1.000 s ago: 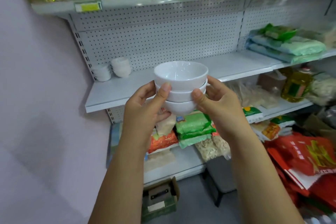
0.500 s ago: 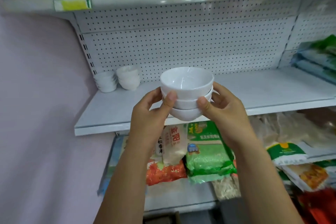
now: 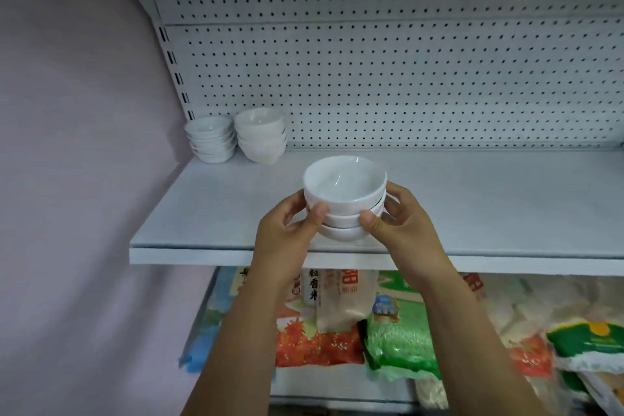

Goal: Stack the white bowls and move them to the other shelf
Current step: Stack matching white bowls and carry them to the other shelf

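A stack of three white bowls (image 3: 344, 192) is held between both hands just above the front part of the white shelf (image 3: 209, 213). My left hand (image 3: 287, 233) grips the stack's left side with the thumb on the front. My right hand (image 3: 401, 223) grips the right side the same way. I cannot tell whether the bottom bowl touches the shelf. Two more stacks of white bowls stand at the shelf's back left corner: a smaller stack (image 3: 211, 138) and a taller stack (image 3: 260, 134) beside it.
A white pegboard back panel (image 3: 388, 78) rises behind the shelf. A pale wall (image 3: 74, 145) closes the left side. Bags of rice and grain (image 3: 398, 338) lie on the lower shelf beneath my arms. The shelf stretches bare to the right (image 3: 506, 199).
The view has moved closer to the shelf. Both hands have carried the stack of bowls forward and down, from in front of the shelf edge to over its surface.
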{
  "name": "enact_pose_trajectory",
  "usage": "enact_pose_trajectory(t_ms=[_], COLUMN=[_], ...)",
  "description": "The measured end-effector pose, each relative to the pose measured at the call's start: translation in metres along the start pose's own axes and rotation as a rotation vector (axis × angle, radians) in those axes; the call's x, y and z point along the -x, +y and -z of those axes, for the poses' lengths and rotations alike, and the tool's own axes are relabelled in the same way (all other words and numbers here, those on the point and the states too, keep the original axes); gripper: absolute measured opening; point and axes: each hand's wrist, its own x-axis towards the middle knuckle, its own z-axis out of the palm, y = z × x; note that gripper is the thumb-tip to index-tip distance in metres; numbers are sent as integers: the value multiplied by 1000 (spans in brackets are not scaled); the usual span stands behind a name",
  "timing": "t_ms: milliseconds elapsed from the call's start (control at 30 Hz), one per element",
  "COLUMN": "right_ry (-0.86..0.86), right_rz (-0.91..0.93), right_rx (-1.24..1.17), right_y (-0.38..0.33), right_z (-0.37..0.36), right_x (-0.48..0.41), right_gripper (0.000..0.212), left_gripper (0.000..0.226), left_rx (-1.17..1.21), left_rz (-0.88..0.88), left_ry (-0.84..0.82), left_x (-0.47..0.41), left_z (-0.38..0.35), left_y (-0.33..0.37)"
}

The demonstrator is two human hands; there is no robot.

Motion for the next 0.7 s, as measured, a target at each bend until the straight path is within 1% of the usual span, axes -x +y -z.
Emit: enact_pose_trajectory(t_ms=[67, 233, 333, 433, 500, 600, 700], right_ry=[-7, 18, 16, 0, -24, -65, -157], right_rz=[-19, -40, -49, -62, -57, -36, -2], right_rx=[-16, -22, -21, -19, -2, 65, 227], right_y=[12, 39, 52, 62, 66, 68, 70], right_z=[-7, -19, -18, -12, -9, -3, 2], right_x=[-21, -61, -81, -99, -110, -126, -141], right_gripper=[69, 69, 65, 69, 72, 74, 94], left_gripper=[61, 43, 41, 33, 35, 45, 45], left_rx=[8, -53, -86, -102, -94, -82, -79], left_rz=[8, 7, 12, -5, -6, -25, -29], left_ry=[-14, -78, -107, -103, -96, -91, -80], left_x=[-23, -77, -96, -108, -119, -131, -142], left_z=[6, 20, 24, 23, 22, 18, 13], left_y=[-8, -23, -31, -37, -41, -45, -49])
